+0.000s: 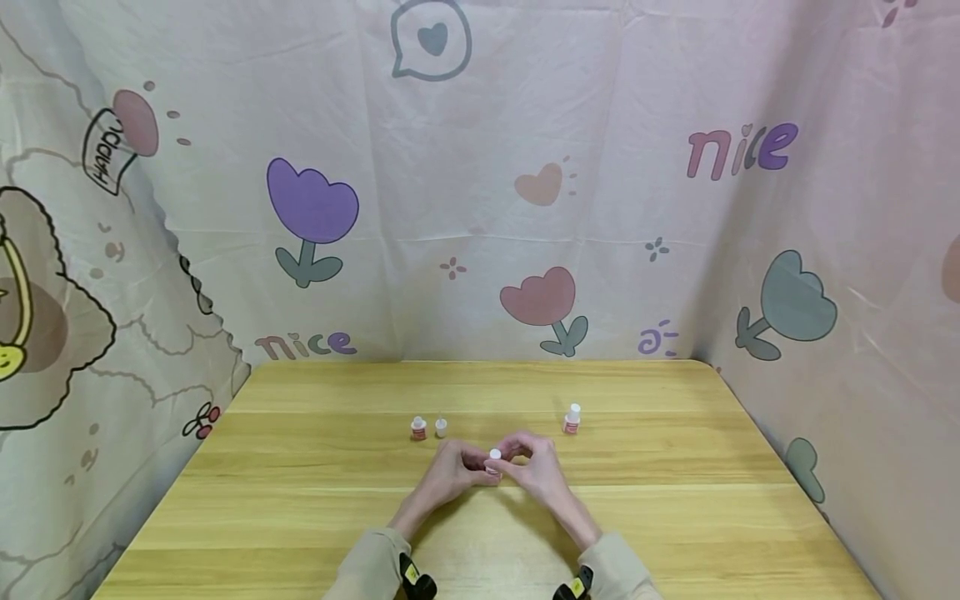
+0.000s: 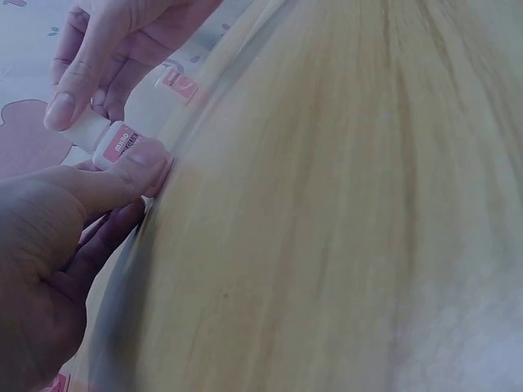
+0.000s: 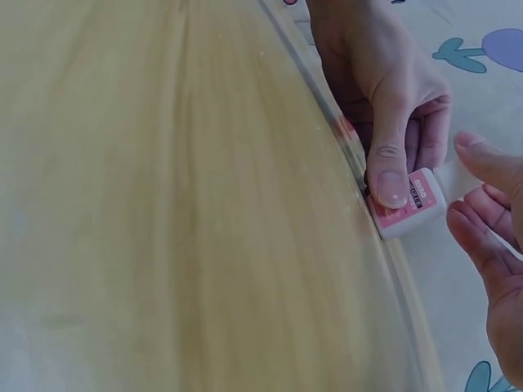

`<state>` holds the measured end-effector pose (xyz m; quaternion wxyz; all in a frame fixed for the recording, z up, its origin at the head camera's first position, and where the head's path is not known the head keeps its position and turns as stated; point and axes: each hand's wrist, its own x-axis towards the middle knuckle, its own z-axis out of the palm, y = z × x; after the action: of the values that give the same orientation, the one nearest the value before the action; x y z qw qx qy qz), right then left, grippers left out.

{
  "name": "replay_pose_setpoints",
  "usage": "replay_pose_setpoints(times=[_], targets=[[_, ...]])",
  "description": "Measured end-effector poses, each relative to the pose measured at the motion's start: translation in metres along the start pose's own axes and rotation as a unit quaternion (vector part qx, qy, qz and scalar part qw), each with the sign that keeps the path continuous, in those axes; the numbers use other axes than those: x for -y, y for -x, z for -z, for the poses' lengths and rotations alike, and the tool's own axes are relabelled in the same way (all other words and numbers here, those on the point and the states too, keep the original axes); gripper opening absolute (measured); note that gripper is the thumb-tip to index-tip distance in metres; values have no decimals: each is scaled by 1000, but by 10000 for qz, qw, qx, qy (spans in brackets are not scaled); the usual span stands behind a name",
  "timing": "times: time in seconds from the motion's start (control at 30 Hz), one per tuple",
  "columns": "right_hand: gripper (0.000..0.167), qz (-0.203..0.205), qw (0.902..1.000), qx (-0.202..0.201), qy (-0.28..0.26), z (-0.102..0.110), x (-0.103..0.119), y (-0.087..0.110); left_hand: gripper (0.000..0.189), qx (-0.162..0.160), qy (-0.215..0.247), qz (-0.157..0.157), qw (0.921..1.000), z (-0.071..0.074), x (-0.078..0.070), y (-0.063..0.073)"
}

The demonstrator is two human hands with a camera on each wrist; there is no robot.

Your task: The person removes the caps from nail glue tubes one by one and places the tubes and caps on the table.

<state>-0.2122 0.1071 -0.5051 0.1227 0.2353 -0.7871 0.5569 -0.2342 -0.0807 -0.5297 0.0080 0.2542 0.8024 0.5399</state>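
My left hand (image 1: 452, 472) grips the body of a small white bottle (image 3: 418, 206) with a pink label, thumb pressed flat on the label. With thumb and fingers, my right hand (image 1: 538, 471) pinches the white cap (image 2: 87, 131) at the bottle's top. In the head view both hands meet over the middle of the table, the bottle between them and its cap pointing up. The fingers hide part of the bottle's body.
Beyond the left hand stand a short-necked bottle with a red-pink label (image 1: 418, 430) and a separate white cap (image 1: 441, 428) with a thin stem pointing up. A capped bottle (image 1: 572, 420) stands behind the right hand. The wooden table (image 1: 300, 467) meets a printed curtain (image 1: 450, 317).
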Motion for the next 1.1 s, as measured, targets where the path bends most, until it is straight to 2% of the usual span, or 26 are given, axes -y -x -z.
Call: replay_pose_setpoints(times=[0.17, 0.27, 0.4, 0.67, 0.93, 1.1], targets=[[15, 168, 9999, -43, -11, 4, 22, 0, 11, 31, -47, 15, 10000, 0, 0, 0], [13, 326, 9994, -97, 29, 5, 26, 0, 10, 60, -74, 2, 10000, 1, 0, -1], [12, 441, 9990, -102, 7, 4, 24, 0, 9, 77, -79, -45, 9999, 1, 1, -1], [10, 650, 9976, 147, -199, 6, 20, 0, 7, 143, -156, -40, 9998, 2, 1, -1], [11, 426, 9986, 214, -224, 8, 20, 1, 7, 179, -120, 41, 9998, 1, 0, -2], [12, 299, 9995, 60, -48, 1, 2, 0, 7, 129, -146, 116, 9997, 2, 0, -1]])
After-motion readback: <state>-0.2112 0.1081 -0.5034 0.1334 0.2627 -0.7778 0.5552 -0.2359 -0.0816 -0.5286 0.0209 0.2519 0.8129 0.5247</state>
